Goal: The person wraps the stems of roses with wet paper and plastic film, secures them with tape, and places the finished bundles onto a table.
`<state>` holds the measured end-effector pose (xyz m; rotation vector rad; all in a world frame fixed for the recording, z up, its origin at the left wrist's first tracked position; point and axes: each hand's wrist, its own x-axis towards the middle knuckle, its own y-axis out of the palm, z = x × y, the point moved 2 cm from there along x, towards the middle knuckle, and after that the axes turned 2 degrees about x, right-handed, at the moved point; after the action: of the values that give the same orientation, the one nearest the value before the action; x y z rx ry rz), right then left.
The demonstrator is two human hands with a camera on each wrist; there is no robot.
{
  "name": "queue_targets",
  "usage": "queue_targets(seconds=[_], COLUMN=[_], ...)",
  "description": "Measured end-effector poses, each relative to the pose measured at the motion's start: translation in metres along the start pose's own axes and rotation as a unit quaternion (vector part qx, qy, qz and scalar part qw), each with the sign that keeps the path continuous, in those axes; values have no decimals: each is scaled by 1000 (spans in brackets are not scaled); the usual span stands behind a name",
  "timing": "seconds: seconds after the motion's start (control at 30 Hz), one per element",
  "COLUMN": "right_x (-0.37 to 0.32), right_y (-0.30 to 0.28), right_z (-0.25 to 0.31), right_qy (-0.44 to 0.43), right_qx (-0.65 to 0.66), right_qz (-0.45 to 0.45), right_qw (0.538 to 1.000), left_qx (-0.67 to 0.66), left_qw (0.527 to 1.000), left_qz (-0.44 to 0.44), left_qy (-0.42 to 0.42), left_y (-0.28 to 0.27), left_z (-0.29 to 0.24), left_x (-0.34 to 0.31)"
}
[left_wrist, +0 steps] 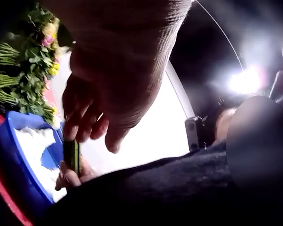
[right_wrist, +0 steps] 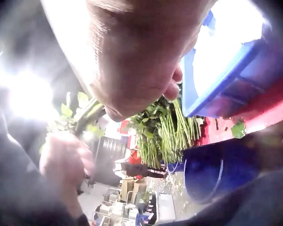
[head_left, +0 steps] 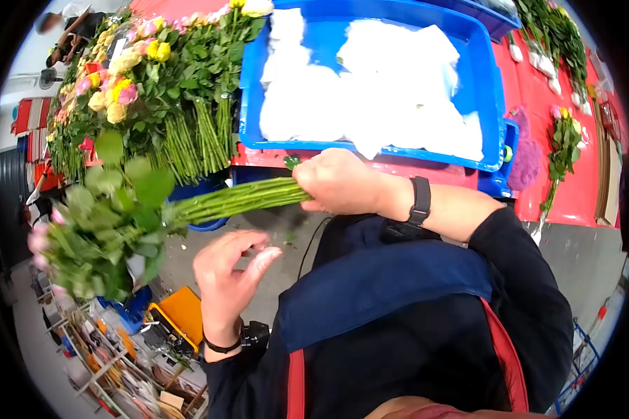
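Note:
My right hand (head_left: pixel 339 183) grips a bunch of long green flower stems (head_left: pixel 237 199) near their cut ends. The stems run level to the left, ending in leafy heads with pink blooms (head_left: pixel 91 230). In the right wrist view the stems (right_wrist: pixel 87 113) leave that fist toward the left. My left hand (head_left: pixel 230 276) hovers below the stems with its fingers loosely bent and holds nothing. In the left wrist view the left hand's fingers (left_wrist: pixel 87 125) hang just above the stems (left_wrist: pixel 71 155), which the right hand (left_wrist: pixel 70 178) holds.
A blue tray (head_left: pixel 493 98) lined with white paper (head_left: pixel 370 91) sits on a red table (head_left: pixel 559 126). Bunches of yellow and pink roses (head_left: pixel 140 84) lie to its left. A small bouquet (head_left: pixel 565 143) lies at the right. A blue bucket (right_wrist: pixel 212 174) stands below.

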<state>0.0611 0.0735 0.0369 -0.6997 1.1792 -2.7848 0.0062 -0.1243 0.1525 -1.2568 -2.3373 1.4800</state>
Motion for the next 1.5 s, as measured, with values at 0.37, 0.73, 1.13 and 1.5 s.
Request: queue_targets(seconds=[0.37,0.73,1.13,1.5], right_x=[-70,-141,-123,-114], right_y=[-53,-79,-100,-139], right_z=[-71,-124,-85,-92], right_qy=[317,375,171,341], right_qx=[-157,332,7,258], right_qz=[-67,-238,-214,-276], right_qw=[933,832,962,861], left_qx=[-145,-180,-354,-203], left_qw=[982,976,931,974], left_qz=[48,-23,19,36], left_qy=[-115,-121,-81,-93], left_y=[115,159,137,136], left_z=[9,-29,-90,-93], left_x=[97,195,179,172])
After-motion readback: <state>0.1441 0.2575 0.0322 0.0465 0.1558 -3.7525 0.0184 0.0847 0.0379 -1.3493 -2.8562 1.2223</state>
